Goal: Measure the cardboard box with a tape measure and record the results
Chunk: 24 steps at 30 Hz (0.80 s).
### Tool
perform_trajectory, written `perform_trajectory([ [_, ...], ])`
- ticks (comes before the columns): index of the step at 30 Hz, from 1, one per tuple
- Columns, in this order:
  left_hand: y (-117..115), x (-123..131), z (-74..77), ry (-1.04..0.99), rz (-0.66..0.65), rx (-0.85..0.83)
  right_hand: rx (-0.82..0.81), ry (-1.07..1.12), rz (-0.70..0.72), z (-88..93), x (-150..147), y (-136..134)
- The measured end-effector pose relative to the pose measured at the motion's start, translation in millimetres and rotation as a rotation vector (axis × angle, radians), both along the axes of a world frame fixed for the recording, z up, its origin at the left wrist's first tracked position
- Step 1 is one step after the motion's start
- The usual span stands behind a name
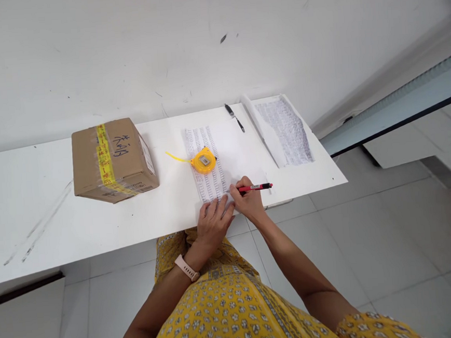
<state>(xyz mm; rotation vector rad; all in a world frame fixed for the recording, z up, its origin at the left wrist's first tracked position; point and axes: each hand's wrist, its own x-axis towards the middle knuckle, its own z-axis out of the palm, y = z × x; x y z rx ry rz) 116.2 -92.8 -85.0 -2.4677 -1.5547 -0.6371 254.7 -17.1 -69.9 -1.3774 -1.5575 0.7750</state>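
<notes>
On the counter [170, 210]: one paper [234, 152] lies close to the near edge, with columns of small handwriting on its left part and a white part at the right.
Right hand [248, 201]: it rests at the lower part of the paper, and its grip is pinching the red pen [256, 187] between thumb and fingers.
Red pen: it leans low, the tip pointing left to the columns, the black end pointing right; whether the tip touches the paper is too small to tell.
Left hand [214, 222]: it lies flat on the lower edge of the paper, just beside the right hand, its grip spread a little and pinching nothing.
Watch [187, 268]: it has a pale pink band and sits around the left wrist.
Tape measure [203, 161]: it is yellow and lies upon the columns, with a short strip coming out toward the box.
Box [110, 162]: it is brown, closed with a yellow band, bears dark handwriting on top, and stands to the left, apart from the paper.
Black pen [234, 118]: it lies beyond the paper, near the wall [180, 47].
Sheet [285, 133]: it is densely written and lies at the right end of the counter.
</notes>
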Motion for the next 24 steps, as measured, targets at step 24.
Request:
perform_trajectory([
  [24,0.0,0.1,1.1,-0.131,-0.022,-0.123,0.02,-0.018,-0.028,0.2,-1.7,-0.6],
])
